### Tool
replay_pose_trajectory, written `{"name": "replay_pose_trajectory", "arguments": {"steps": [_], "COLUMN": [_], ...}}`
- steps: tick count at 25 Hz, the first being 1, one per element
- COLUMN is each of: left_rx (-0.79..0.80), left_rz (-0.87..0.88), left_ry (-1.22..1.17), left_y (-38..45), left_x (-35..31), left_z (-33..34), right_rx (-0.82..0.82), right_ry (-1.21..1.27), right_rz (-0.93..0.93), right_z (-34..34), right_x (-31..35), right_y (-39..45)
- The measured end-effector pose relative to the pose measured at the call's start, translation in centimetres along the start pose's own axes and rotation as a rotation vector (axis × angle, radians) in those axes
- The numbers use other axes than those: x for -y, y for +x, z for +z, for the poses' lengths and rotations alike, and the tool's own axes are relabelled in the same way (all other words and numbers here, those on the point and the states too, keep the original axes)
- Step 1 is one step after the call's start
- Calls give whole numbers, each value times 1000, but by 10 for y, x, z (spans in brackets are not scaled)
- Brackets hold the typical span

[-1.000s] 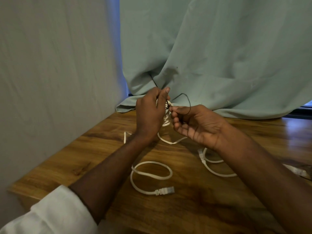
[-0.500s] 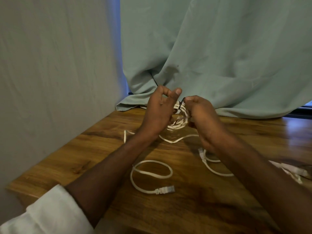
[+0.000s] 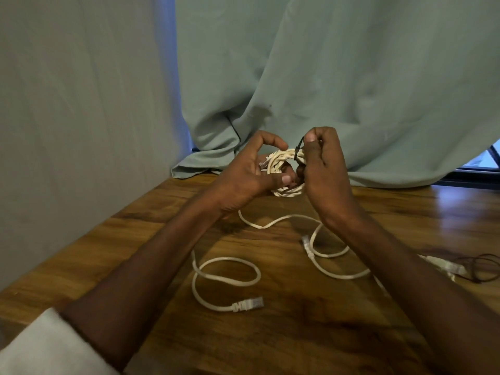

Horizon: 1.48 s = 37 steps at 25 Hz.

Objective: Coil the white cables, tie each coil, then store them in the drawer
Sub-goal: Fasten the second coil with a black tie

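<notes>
I see my left hand [image 3: 244, 174] curled round the near-left side of the coil [image 3: 284, 171], thumb under it and the index arched over the top, so its fingers [image 3: 270, 140] hold the coil loosely rather than tight. My right hand [image 3: 322, 169] is bunched at the coil's right side, thumb and fingers pinching the black tie [image 3: 299, 150], which wraps over the coil's top strands and sticks up a little beside the thumb. The coil hangs above the far part of the worktop [image 3: 297, 334], between both hands. A loose white cable [image 3: 224, 277] lies on the worktop below, one loop and a plug toward me, another loop under my right wrist. A thin dark wire [image 3: 484, 269] lies at the right edge. Both forearms reach forward, wrists raised, palms turned inward. A curtain [image 3: 338, 77] hangs behind.
</notes>
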<state>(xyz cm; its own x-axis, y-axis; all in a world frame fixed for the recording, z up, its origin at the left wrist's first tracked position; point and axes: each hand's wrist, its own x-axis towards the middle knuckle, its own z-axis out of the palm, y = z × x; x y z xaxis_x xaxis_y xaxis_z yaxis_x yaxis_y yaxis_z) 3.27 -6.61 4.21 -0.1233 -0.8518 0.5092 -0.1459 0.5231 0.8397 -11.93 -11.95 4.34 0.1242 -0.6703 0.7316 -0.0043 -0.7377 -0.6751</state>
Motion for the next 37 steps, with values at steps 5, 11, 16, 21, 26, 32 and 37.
{"name": "replay_pose_trajectory", "arguments": {"steps": [5, 11, 16, 21, 26, 32, 37], "left_rx": [15, 41, -75, -155, 33, 149, 120], "left_rz": [111, 220, 254, 183, -41, -176, -168], "left_ry": [275, 837, 948, 791, 76, -613, -570], "left_y": [2, 3, -1, 2, 5, 1, 4], "left_x": [1, 11, 13, 18, 6, -3, 3], "left_z": [-6, -2, -2, 7, -8, -16, -7], "right_rx": [114, 153, 180, 130, 106, 224, 256], "right_ry": [40, 40, 94, -23, 22, 59, 25], "right_rz": [8, 38, 150, 47, 43, -25, -129], "right_z": [-1, 2, 1, 0, -3, -6, -4], "right_x": [-4, -7, 0, -4, -5, 2, 3], "right_y": [4, 4, 5, 3, 6, 7, 2]}}
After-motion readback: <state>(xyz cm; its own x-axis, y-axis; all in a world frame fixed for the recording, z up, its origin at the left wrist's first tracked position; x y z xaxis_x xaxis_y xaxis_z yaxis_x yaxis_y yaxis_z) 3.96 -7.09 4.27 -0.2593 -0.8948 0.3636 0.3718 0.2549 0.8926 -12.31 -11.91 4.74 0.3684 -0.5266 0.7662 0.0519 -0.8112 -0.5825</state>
